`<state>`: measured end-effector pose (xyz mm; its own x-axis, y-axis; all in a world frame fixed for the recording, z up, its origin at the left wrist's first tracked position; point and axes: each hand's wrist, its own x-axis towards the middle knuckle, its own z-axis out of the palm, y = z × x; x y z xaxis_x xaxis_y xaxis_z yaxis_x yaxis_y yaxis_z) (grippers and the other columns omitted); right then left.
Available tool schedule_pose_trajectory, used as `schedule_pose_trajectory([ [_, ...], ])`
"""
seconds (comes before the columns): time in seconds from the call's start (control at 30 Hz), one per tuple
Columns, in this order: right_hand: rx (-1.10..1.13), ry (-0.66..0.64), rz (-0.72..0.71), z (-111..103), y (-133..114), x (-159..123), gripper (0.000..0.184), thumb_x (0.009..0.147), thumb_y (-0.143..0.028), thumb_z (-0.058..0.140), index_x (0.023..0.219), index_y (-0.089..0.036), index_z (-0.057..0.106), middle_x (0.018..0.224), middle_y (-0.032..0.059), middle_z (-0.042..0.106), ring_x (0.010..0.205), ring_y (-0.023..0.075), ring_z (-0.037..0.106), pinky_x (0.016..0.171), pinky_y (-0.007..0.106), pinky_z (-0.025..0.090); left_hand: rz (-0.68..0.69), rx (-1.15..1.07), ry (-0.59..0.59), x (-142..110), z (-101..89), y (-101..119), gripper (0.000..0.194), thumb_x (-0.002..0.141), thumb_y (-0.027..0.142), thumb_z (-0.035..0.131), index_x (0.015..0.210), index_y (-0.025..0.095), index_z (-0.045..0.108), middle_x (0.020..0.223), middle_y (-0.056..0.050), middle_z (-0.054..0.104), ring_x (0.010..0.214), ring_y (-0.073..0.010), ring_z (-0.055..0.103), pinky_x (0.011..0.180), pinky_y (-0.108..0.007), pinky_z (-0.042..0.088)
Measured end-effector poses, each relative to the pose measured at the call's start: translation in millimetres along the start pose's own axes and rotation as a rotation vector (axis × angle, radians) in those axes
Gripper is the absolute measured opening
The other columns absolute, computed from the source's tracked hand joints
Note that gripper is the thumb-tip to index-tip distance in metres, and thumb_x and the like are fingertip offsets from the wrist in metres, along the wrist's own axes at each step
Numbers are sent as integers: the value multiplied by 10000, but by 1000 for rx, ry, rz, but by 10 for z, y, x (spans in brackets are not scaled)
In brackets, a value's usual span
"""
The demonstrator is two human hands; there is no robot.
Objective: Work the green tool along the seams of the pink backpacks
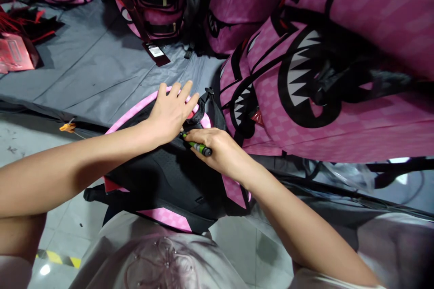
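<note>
A black and pink backpack point(162, 176) lies with its black padded side up, partly over the table's front edge and against my body. My left hand point(171, 113) rests on its upper part, fingers stretched out beside a black strap point(200, 113) and a small red patch. Closed around a slim tool with a green-and-black handle point(202, 149) is my right hand point(217, 146), just below the left one. The tool's tip points toward my left fingers and is mostly hidden, so its kind cannot be made out.
Large pink checkered backpacks point(366, 135) with shark-mouth prints crowd the right side. Several more pink bags point(156, 4) stand at the back, one with a hanging tag point(156, 53). Red packaging point(16, 52) lies on the grey-covered table point(84, 63) at left. An orange clip point(68, 127) hangs at its edge.
</note>
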<state>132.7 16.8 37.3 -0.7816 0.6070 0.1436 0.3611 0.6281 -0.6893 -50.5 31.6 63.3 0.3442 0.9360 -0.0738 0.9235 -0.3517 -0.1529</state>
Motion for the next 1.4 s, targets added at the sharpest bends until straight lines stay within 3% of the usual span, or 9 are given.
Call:
schedule_pose_trajectory([
  [0.2,53,-37,101,-56,17,-107,216,890,-117,685,1090,-170,748,1098,91,770,1007,240,744,917,341,578,1,-14,21,-8,23,-6,832,826,244,775,1547,190,362,1677,-179,242,1434,-397,352,1167,-580,284],
  [0.33,54,59,141,-34,-18,-163,234,891,-297,768,1089,-175,738,1040,107,749,938,239,728,866,354,574,18,28,23,-13,12,-13,836,813,259,792,1533,165,377,1659,-196,274,1399,-399,385,1136,-572,329],
  [0.43,68,140,159,-3,-20,-180,176,905,-216,706,1075,-172,696,994,82,744,867,204,713,809,319,555,30,26,38,-16,7,-21,820,824,246,771,1535,164,370,1654,-198,281,1407,-398,376,1136,-574,327],
  [0.53,81,117,161,-16,4,-179,154,869,-139,664,1017,-182,667,916,36,733,777,169,690,719,272,527,25,-8,29,-16,-4,-24,822,825,225,753,1545,171,360,1657,-193,271,1425,-406,354,1137,-583,313],
  [0.77,-80,29,24,-17,16,-95,208,884,-50,582,961,-212,689,948,62,745,921,208,703,871,320,492,18,-50,26,-12,0,-31,817,829,223,756,1546,215,363,1653,-188,280,1414,-410,361,1125,-597,309],
  [1.07,-214,-99,-39,-119,-34,-5,265,775,50,535,840,-192,620,850,27,708,820,171,658,842,307,386,4,-19,-17,9,-15,-17,814,856,252,722,1570,200,334,1666,-182,258,1417,-418,352,1121,-594,309],
  [1.27,-234,-103,-48,-100,-31,15,316,736,75,509,852,-194,628,897,37,726,876,185,669,851,310,379,16,25,3,10,-13,-17,813,842,238,718,1565,194,349,1654,-195,289,1385,-416,391,1084,-588,346],
  [1.4,-256,-138,-28,-95,-37,16,315,731,80,518,850,-186,638,826,32,710,804,180,659,841,309,389,21,27,18,16,-4,-11,812,822,224,739,1545,159,375,1642,-205,305,1371,-422,401,1088,-593,347],
])
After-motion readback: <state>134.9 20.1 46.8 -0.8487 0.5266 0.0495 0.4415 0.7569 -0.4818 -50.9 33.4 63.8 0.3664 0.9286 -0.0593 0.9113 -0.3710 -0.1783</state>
